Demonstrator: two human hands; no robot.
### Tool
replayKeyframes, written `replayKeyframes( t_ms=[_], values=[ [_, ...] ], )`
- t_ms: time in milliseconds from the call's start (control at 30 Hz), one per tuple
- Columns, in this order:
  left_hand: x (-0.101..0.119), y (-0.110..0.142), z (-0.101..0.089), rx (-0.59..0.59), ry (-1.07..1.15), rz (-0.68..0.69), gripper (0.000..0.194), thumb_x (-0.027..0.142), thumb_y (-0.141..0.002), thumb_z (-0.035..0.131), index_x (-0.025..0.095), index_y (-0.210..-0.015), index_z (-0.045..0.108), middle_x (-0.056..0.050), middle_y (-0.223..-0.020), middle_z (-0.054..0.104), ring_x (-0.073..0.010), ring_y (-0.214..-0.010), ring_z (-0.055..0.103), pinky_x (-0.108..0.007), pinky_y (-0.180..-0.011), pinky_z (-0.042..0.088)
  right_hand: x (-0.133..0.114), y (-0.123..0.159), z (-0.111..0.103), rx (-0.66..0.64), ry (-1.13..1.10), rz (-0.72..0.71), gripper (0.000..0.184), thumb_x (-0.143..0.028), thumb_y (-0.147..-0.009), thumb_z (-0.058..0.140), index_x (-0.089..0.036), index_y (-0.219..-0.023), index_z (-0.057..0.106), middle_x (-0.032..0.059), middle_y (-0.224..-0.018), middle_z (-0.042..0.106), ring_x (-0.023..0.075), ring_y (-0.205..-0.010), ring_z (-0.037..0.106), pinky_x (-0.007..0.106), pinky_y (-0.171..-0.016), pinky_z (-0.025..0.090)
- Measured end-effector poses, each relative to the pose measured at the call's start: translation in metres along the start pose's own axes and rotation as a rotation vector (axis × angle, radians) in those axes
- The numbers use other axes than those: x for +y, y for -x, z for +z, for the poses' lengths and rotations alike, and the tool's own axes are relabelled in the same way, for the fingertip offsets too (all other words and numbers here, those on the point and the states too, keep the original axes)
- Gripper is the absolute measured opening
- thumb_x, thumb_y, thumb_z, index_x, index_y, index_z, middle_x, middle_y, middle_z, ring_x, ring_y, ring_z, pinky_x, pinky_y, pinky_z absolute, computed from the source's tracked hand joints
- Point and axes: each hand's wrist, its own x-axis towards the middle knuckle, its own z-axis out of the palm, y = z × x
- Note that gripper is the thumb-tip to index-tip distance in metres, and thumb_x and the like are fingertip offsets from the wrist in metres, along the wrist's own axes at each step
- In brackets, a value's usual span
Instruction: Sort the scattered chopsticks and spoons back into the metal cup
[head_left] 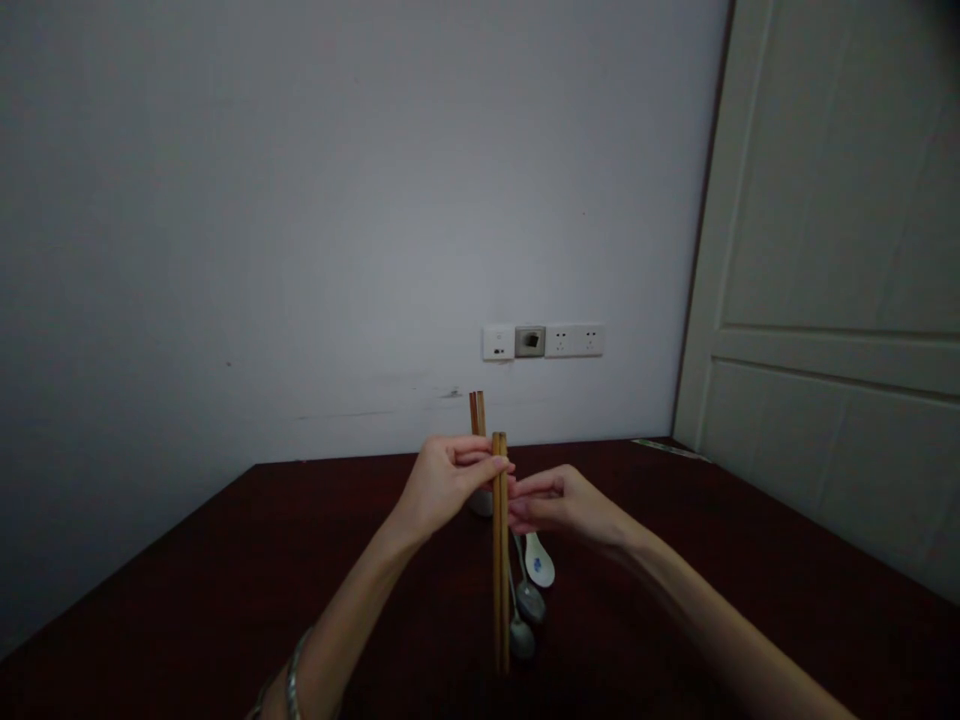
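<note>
A pair of wooden chopsticks stands upright between my hands. The fingers of my left hand pinch it near the upper end. My right hand is at its right side, fingers drawn together against or just beside the sticks; whether it grips them I cannot tell. Behind my left hand, more chopsticks stick up from a pale container, mostly hidden by the hand. On the table below lie a white spoon with a blue mark and two metal spoons, one larger and one smaller; their handles run behind my right hand.
The dark red table reaches back to a pale wall. Wall sockets sit above its back edge. A white panelled door borders the right side. A thin strip lies at the back right corner.
</note>
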Motion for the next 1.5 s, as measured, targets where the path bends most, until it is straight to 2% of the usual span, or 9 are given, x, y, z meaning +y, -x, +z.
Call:
replayKeyframes(
  t_ms=[133,233,400,567,767,1033,1300,1400,1500],
  values=[
    [0.002,0.0,0.002,0.03,0.041,-0.026,0.023,0.027,-0.066,0.067,0.008,-0.077,0.066,-0.012,-0.076,0.069,-0.0187,-0.069,0.065,-0.028,-0.065,0.052,0.003,0.01,0.017,-0.077,0.003,-0.008,0.039,-0.027,-0.057,0.075,-0.012,-0.091,0.068,0.0108,-0.092,0.069,0.0204,-0.086,0.063,0.038,-0.083,0.048],
    [0.003,0.001,0.003,0.035,0.062,-0.032,0.023,0.027,-0.065,0.067,0.007,-0.077,0.065,-0.012,-0.076,0.069,-0.0193,-0.069,0.065,-0.029,-0.064,0.053,0.004,0.013,0.023,-0.042,-0.007,-0.027,0.037,-0.032,-0.06,0.073,-0.013,-0.092,0.068,0.0113,-0.092,0.068,0.0209,-0.087,0.063,0.037,-0.081,0.049],
    [-0.001,-0.001,0.005,0.074,0.105,-0.039,0.025,0.026,-0.064,0.068,0.006,-0.078,0.064,-0.013,-0.076,0.068,-0.0206,-0.07,0.065,-0.031,-0.064,0.053,0.014,0.009,0.025,0.035,0.002,-0.067,0.04,-0.041,-0.062,0.07,-0.013,-0.09,0.069,0.0109,-0.087,0.069,0.0209,-0.084,0.064,0.038,-0.079,0.05],
    [-0.008,-0.004,0.005,0.107,0.135,-0.051,0.025,0.026,-0.062,0.07,0.007,-0.077,0.064,-0.012,-0.076,0.069,-0.0206,-0.068,0.065,-0.03,-0.064,0.054,0.018,0.006,0.026,0.059,-0.001,-0.099,0.04,-0.041,-0.062,0.07,-0.011,-0.088,0.07,0.0109,-0.083,0.069,0.0201,-0.079,0.064,0.036,-0.077,0.051],
    [-0.013,-0.006,0.004,0.122,0.167,-0.073,0.027,0.027,-0.06,0.072,0.007,-0.076,0.063,-0.011,-0.075,0.069,-0.0196,-0.067,0.066,-0.03,-0.063,0.053,0.016,0.004,0.03,0.1,-0.017,-0.063,0.037,-0.039,-0.059,0.072,-0.011,-0.083,0.071,0.0105,-0.078,0.069,0.0187,-0.073,0.065,0.032,-0.071,0.052],
    [-0.013,-0.009,0.0,0.064,0.154,-0.106,0.028,0.027,-0.062,0.071,0.006,-0.079,0.063,-0.012,-0.076,0.069,-0.0181,-0.069,0.065,-0.027,-0.063,0.052,0.016,0.002,0.029,0.115,0.013,-0.045,0.034,-0.039,-0.058,0.072,-0.012,-0.078,0.071,0.0097,-0.075,0.069,0.0176,-0.07,0.064,0.03,-0.067,0.051],
    [-0.024,-0.017,-0.021,-0.054,0.143,-0.162,0.038,0.03,-0.063,0.071,0.007,-0.093,0.064,-0.014,-0.09,0.068,-0.0195,-0.078,0.064,-0.03,-0.073,0.051,0.023,-0.005,0.022,0.119,-0.007,-0.053,0.033,-0.039,-0.06,0.071,-0.012,-0.079,0.07,0.0104,-0.077,0.069,0.0186,-0.072,0.065,0.031,-0.068,0.052],
    [-0.039,-0.029,-0.035,0.002,0.171,-0.164,0.036,0.032,-0.066,0.068,0.007,-0.091,0.064,-0.014,-0.088,0.068,-0.0192,-0.079,0.065,-0.03,-0.074,0.051,0.017,-0.019,0.009,0.168,-0.04,-0.092,0.031,-0.037,-0.06,0.071,-0.012,-0.078,0.07,0.0099,-0.079,0.069,0.0176,-0.071,0.064,0.03,-0.067,0.052],
    [-0.072,-0.045,-0.056,0.142,0.207,-0.232,0.029,0.032,-0.069,0.066,0.007,-0.083,0.064,-0.015,-0.085,0.068,-0.019,-0.075,0.065,-0.029,-0.073,0.051,-0.001,-0.044,-0.013,0.276,-0.086,-0.16,0.027,-0.033,-0.06,0.072,-0.013,-0.077,0.07,0.0087,-0.079,0.069,0.0165,-0.073,0.064,0.029,-0.069,0.051]
  ],
)
